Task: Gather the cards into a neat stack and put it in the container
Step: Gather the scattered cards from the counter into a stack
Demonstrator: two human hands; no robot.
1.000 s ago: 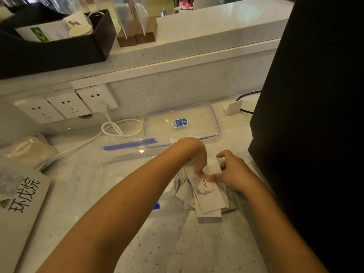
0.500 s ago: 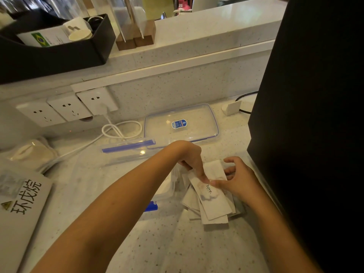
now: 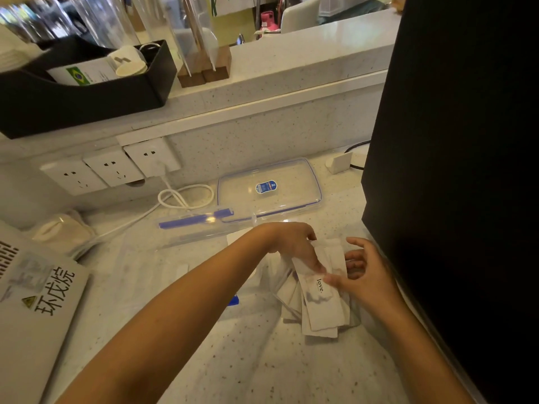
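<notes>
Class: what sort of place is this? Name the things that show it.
Probably the staff side of a café counter: a raised stone ledge carries clear sign holders in wooden bases and a black tray holding paper cups.
</notes>
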